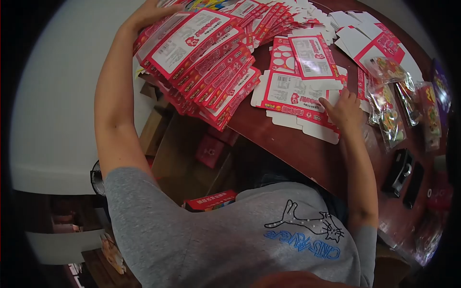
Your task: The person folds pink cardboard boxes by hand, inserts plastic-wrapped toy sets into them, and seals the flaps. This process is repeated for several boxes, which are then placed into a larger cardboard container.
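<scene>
My left hand (152,13) is at the top left, partly cut off by the frame edge. Its visible fingers stretch over the far end of a fanned pile of pink-and-white printed cartons (192,41). On the table, my right hand (346,111) rests at the right side of a flat, unfolded carton (283,93), thumb apart from the fingers and touching or just above the card. Another flat carton (314,55) overlaps it from behind. Neither hand is visibly gripping anything.
More cartons (269,21) spread across the back of the dark red table (269,141). At the right lie white-backed cartons (353,43), clear packets with colourful contents (389,113) and a black case (401,173). Below the table edge, an open cardboard box (180,158) stands near a red box (211,200).
</scene>
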